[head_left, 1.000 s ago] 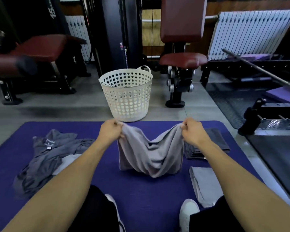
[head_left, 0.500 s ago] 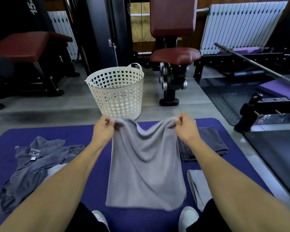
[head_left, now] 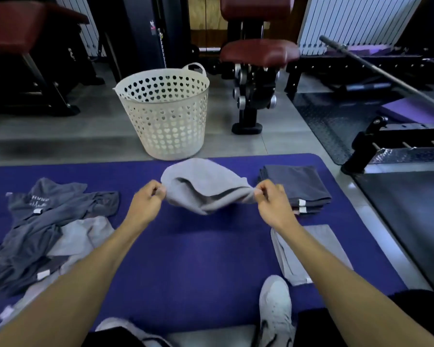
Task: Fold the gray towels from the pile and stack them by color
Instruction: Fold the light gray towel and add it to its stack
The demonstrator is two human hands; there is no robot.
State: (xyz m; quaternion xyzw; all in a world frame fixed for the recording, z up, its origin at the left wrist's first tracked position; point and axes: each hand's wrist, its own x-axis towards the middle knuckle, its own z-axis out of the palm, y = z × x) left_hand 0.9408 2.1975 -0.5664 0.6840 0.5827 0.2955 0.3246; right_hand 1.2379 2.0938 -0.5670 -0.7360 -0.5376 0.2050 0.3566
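Observation:
A light gray towel point(head_left: 201, 186) billows in the air above the purple mat point(head_left: 186, 259), flung away from me. My left hand point(head_left: 145, 201) pinches its left corner and my right hand point(head_left: 273, 204) pinches its right corner. A pile of unfolded dark and light gray towels point(head_left: 48, 229) lies on the mat's left side. A stack of folded dark gray towels point(head_left: 298, 189) sits at the mat's far right. A folded light gray towel point(head_left: 318, 241) lies nearer me on the right, partly hidden by my right forearm.
A white perforated laundry basket point(head_left: 166, 113) stands on the floor just beyond the mat. Gym benches and a weight machine point(head_left: 256, 78) fill the background. A barbell point(head_left: 386, 73) and rack lie to the right. My white shoes point(head_left: 276, 311) rest at the mat's near edge.
The towel hung down from both hands before; now it has swung up and forward, billowing away from me. Both hands have lowered and spread a little wider apart.

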